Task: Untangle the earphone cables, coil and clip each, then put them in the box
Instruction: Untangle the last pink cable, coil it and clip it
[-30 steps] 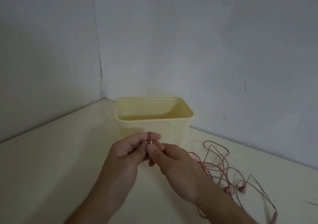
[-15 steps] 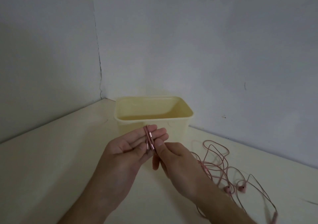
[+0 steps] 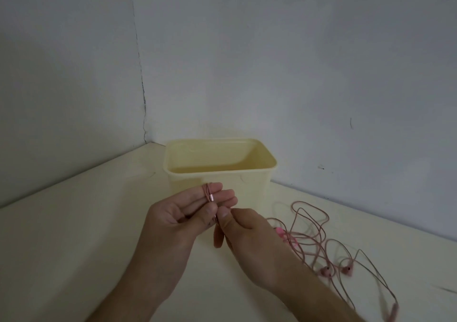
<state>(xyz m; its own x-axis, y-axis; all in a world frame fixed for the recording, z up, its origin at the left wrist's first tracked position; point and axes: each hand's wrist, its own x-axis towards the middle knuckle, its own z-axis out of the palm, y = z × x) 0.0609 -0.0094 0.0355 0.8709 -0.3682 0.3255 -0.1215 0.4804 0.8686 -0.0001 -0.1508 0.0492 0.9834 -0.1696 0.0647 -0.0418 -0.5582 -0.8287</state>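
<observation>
A pink earphone cable (image 3: 209,194) is wound round the fingers of my left hand (image 3: 183,219), palm up, with my thumb pressing the strands. My right hand (image 3: 243,235) pinches the same cable between thumb and forefinger just below the left fingertips. Both hands hover in front of the pale yellow box (image 3: 220,173), which stands open at the top. The loose cable (image 3: 311,235) trails in a tangle over the table to the right, with two pink earbuds (image 3: 336,271) lying in it.
The cream table (image 3: 74,235) meets grey walls in a corner behind the box. A small bright pink piece (image 3: 280,231) lies in the tangle beside my right wrist. An inline part of the cable (image 3: 393,314) lies near the bottom right edge.
My left fingers have uncurled, showing the wound loops on them. My right hand has shifted a little lower and keeps pinching the cable.
</observation>
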